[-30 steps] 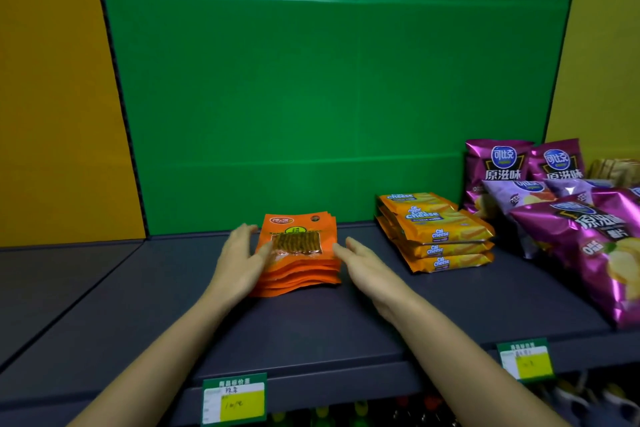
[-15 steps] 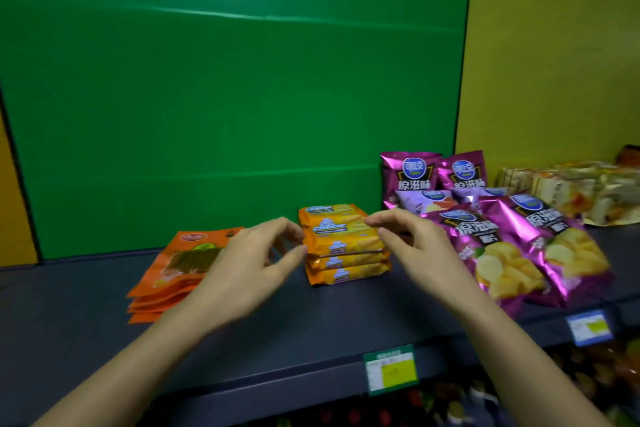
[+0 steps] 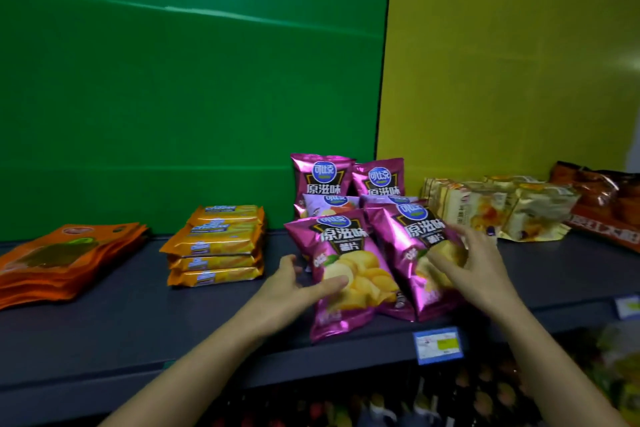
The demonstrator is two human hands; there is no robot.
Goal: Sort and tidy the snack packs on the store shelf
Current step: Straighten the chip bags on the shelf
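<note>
Your left hand pinches the glossy magenta crisp bag right of the yellow cracker stack; your right hand lies spread on its neighbour, both bags lengthwise toward you

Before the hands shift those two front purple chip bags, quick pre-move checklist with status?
1. Left hand on the front left chip bag: ok, thumb lies across its front.
2. Right hand on the front right chip bag: ok, fingers rest on its face; firm grip cannot tell.
3. Front bags fully on the shelf: not ok, the left bag's bottom hangs past the front edge.
4. Back-row purple bags upright: ok.
5. Space toward the yellow cracker stack: ok, bare shelf between.
6. Gold packs clear of the right hand: cannot tell, they sit close behind it.
</note>
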